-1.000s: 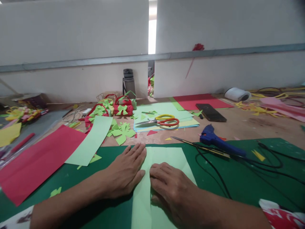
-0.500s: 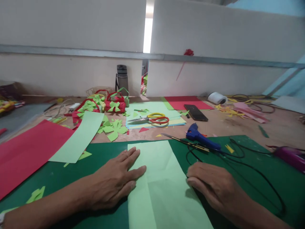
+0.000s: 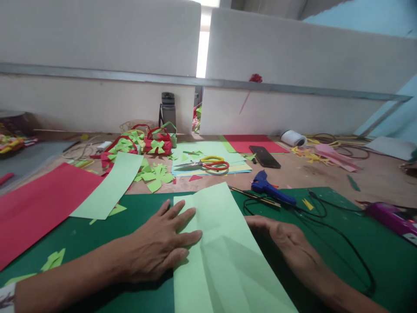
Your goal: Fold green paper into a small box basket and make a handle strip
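Observation:
A sheet of light green paper (image 3: pixel 224 243) lies before me, creased lengthwise near its left side, its right part raised off the green cutting mat (image 3: pixel 143 300). My left hand (image 3: pixel 163 241) rests flat on the left strip of this sheet with its fingers spread. At the raised right edge, my right hand (image 3: pixel 289 248) has its fingers stretched out and reaching under the paper; the fingertips are hidden there. Beyond the sheet lie a blue glue gun (image 3: pixel 272 189) and a gold-and-black pointed tool (image 3: pixel 260 198), close to its top right corner.
Scissors (image 3: pixel 208 164) with yellow and red handles lie on stacked paper behind the mat. A phone (image 3: pixel 265 156) is at the back right. Red paper (image 3: pixel 42 202), a green strip (image 3: pixel 112 187) and small paper bags (image 3: pixel 158 143) occupy the left. A black cord (image 3: pixel 345 241) crosses the mat.
My right hand has gone from a closed grip at the paper's right edge to stretched fingers underneath it. The sheet's right part has risen. My left fingers have spread wider.

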Motion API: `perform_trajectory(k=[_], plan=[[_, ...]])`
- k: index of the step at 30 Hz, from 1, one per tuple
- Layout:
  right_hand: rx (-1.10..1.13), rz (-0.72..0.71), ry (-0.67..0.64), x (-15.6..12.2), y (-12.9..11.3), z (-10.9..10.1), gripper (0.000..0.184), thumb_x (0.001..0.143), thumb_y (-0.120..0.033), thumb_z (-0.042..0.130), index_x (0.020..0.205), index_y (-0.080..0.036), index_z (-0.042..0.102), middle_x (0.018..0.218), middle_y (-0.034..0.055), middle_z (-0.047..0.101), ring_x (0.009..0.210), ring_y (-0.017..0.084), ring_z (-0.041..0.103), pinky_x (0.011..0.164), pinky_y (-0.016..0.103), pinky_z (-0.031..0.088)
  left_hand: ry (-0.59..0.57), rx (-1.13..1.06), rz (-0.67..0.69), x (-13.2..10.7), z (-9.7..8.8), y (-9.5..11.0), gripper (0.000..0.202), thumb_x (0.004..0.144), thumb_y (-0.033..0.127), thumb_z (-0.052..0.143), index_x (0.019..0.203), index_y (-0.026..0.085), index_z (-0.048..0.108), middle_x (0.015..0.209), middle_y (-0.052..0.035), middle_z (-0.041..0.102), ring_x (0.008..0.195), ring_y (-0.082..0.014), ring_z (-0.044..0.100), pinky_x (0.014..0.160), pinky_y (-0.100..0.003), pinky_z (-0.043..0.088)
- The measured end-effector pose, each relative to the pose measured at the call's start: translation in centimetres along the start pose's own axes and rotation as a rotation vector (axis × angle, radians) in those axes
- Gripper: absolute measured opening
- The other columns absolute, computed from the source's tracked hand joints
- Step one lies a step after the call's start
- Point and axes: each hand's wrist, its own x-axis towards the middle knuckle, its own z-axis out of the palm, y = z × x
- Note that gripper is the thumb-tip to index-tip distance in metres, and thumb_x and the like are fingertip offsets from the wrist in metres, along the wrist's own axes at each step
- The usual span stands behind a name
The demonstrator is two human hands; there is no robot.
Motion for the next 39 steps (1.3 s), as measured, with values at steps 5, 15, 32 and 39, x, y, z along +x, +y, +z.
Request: perform_trajectory(k=[5, 15, 32, 39], plan=[[-0.025, 0.020, -0.064, 0.9, 0.2, 0.9, 0.032, 0.089, -0.038, 0.048, 0.114, -0.022, 0.061, 0.108, 0.0071, 0.064, 0.092, 0.023, 0.060, 0.077, 0.032, 0.050, 0.064, -0.011, 0.087, 2.0, -0.4, 1.5, 0.025, 0.092, 0.028, 0.040, 0.113, 0.020, 0.051, 0.116, -0.0096, 0.054, 0.109, -0.0267, 0.047, 0.100, -0.050, 0.031], [-0.431, -0.132, -0.075, 3.4, 1.0, 0.7, 0.012, 0.082, -0.028, 0.056, 0.078, -0.018, 0.062, 0.077, 0.0031, 0.056, 0.071, 0.017, 0.055, 0.060, 0.027, 0.045, 0.045, -0.008, 0.011, 3.6, -0.1, 2.6, 0.043, 0.090, 0.046, 0.037, 0.130, 0.030, 0.037, 0.097, -0.0069, 0.044, 0.087, -0.0255, 0.039, 0.076, -0.044, 0.040], [-0.591, -0.298, -0.111, 3.5, 1.7, 3.7, 0.051, 0.096, -0.039, 0.029, 0.134, -0.009, 0.043, 0.134, 0.0172, 0.049, 0.125, 0.026, 0.044, 0.102, 0.049, 0.037, 0.072, -0.041, 0.041, 2.9, 0.5, 2.7, 0.040, 0.089, 0.053, 0.038, 0.115, 0.023, 0.048, 0.108, -0.0071, 0.050, 0.092, -0.0253, 0.040, 0.085, -0.043, 0.038], [-0.683, -0.273, -0.254, 4.3, 1.0, 4.1, 0.057, 0.094, -0.047, 0.028, 0.138, -0.012, 0.039, 0.141, 0.0173, 0.038, 0.130, 0.032, 0.035, 0.100, 0.061, 0.031, 0.131, -0.090, 0.054, 2.2, 1.2, 1.8, 0.032, 0.092, 0.043, 0.034, 0.100, 0.019, 0.053, 0.102, -0.0097, 0.056, 0.098, -0.0266, 0.046, 0.092, -0.044, 0.037]])
